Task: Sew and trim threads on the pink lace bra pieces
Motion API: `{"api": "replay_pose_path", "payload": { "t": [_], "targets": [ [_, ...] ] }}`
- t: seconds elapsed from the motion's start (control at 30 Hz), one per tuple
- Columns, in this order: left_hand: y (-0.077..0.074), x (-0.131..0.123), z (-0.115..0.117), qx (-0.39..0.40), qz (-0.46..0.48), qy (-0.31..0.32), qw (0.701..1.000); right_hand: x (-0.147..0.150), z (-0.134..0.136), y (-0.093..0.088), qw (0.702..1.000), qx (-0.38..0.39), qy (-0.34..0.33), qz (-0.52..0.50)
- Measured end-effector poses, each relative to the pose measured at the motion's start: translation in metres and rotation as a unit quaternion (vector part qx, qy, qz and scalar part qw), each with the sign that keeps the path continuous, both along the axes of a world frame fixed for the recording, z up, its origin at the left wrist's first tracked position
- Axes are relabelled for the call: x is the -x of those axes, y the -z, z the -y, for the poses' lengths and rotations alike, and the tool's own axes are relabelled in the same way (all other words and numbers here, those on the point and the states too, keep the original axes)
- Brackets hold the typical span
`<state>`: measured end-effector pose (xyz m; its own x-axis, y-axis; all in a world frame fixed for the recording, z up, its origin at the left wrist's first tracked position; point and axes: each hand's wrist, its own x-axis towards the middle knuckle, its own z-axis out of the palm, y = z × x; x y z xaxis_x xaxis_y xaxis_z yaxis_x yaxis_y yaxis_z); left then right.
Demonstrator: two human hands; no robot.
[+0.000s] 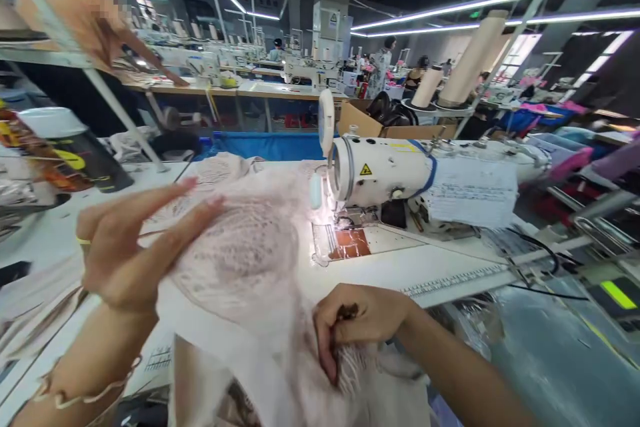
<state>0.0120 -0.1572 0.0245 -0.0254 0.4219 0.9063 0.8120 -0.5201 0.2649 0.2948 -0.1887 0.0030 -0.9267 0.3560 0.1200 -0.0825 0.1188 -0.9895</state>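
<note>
A pale pink lace garment (250, 273) is bunched in front of me over the white sewing table (400, 267). My left hand (135, 247) is raised at its left edge, fingers stretched out towards the right, resting against the lace. My right hand (355, 323) is closed in a pinch on the lower part of the fabric. The white sewing machine (390, 170) stands just beyond, its lamp lit over the needle plate (345, 240).
A dark container with a white lid (65, 147) stands at the left. Cardboard box (370, 123) and large thread cones (470, 60) sit behind the machine. A person in an orange top (85, 20) leans over a bench at the far left. Rows of sewing stations fill the back.
</note>
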Motion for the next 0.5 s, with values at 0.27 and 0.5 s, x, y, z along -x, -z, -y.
{"api": "replay_pose_path", "payload": {
  "t": [0.27, 0.5],
  "targets": [
    [0.084, -0.02, 0.02, 0.342, -0.138, 0.027, 0.929, -0.006, 0.027, 0.038, 0.903, -0.152, 0.363, 0.174],
    [0.111, -0.084, 0.077, 0.613, 0.366, 0.297, 0.634, 0.022, 0.027, 0.075, 0.802, -0.039, 0.595, 0.024]
  ]
}}
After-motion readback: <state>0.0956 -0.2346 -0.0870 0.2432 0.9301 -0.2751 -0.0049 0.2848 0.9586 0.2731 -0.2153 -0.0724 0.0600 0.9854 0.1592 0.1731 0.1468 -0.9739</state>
